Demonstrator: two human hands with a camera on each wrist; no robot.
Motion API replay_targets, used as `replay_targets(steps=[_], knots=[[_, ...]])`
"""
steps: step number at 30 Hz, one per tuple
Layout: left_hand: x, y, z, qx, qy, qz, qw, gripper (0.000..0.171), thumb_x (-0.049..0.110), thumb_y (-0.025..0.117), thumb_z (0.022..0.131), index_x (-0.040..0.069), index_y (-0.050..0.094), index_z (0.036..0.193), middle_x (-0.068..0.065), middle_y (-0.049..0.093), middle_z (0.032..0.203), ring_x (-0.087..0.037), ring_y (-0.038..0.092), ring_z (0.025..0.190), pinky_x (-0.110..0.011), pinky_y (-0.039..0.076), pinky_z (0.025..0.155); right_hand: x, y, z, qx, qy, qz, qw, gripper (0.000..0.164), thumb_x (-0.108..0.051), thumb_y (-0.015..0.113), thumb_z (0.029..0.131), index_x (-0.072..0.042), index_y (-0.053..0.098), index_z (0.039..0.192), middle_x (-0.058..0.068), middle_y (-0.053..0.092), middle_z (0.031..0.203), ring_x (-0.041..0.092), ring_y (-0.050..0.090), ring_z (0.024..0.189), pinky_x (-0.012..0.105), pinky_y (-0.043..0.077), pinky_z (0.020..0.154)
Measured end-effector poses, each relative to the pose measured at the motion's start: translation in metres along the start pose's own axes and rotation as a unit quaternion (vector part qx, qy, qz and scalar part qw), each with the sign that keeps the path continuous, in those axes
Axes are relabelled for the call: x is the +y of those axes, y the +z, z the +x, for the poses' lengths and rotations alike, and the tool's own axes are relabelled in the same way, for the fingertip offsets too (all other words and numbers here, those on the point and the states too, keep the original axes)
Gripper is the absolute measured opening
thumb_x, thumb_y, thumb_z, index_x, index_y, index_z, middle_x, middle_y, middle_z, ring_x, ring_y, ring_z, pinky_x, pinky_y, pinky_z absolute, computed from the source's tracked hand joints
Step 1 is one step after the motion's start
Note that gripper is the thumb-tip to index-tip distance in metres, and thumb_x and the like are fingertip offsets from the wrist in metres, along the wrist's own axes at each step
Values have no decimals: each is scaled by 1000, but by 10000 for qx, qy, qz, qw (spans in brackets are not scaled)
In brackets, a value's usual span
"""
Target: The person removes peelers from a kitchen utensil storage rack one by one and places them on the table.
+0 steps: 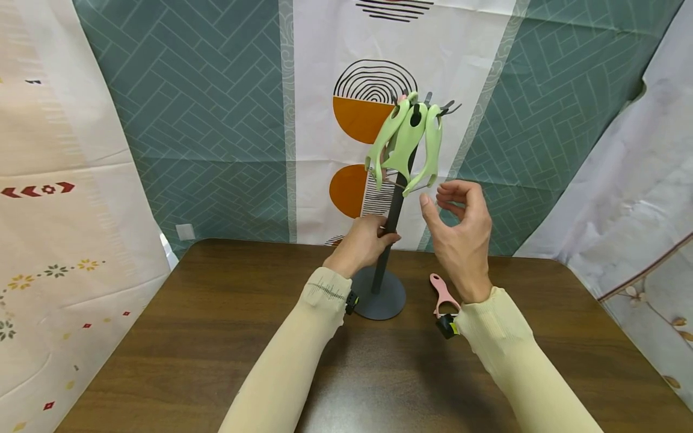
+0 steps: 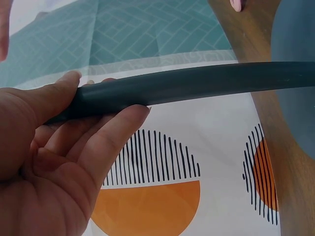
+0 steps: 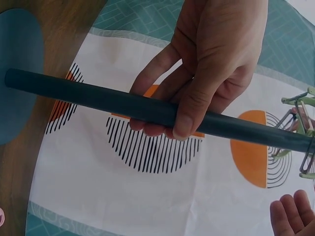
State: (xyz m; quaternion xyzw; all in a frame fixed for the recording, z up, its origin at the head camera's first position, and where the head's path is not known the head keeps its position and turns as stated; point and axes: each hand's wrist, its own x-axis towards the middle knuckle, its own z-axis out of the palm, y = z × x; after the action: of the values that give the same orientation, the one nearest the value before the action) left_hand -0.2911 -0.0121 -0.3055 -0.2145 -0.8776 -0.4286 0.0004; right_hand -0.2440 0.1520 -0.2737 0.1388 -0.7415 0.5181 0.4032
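A dark grey stand with a round base and a slim pole stands upright on the table. My left hand grips the pole around its middle; in the left wrist view the fingers and thumb wrap around the pole. Several light green Y-shaped peelers hang from the hooks at the top. My right hand is raised just right of the hanging peelers, fingers loosely bent, with nothing in it. On the table below it lies a pink peeler, partly hidden by the right wrist.
The brown wooden table reaches back to a patterned green and white cloth. Light patterned cloths hang at left and right.
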Motion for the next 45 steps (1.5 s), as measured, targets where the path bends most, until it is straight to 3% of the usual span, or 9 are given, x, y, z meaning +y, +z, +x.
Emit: replay_targets(steps=[15,27,45], knots=[[0,0,1,15,37,86,10000,21,26,64,102,5,68,102,-15,74,90,-16,59,65,-25,47,56,-4,2,1,23,90,57,9999,42,-25,75,93,-1,59,124,5,62,114,12,60,106,31,52,99],[-1,0,0,16,-7,21,10000,20,25,65,102,6,67,99,-17,72,85,-16,57,57,-25,47,52,-8,6,4,-24,99,107,9999,46,-26,75,93,-2,57,127,7,61,118,12,58,110,32,51,102],[-1,0,1,59,2,133,9999,21,25,65,102,5,68,105,-8,71,87,-17,61,69,-25,49,59,-10,9,7,-64,105,30,9999,49,-28,74,93,-3,55,131,9,59,123,14,56,114,33,49,105]])
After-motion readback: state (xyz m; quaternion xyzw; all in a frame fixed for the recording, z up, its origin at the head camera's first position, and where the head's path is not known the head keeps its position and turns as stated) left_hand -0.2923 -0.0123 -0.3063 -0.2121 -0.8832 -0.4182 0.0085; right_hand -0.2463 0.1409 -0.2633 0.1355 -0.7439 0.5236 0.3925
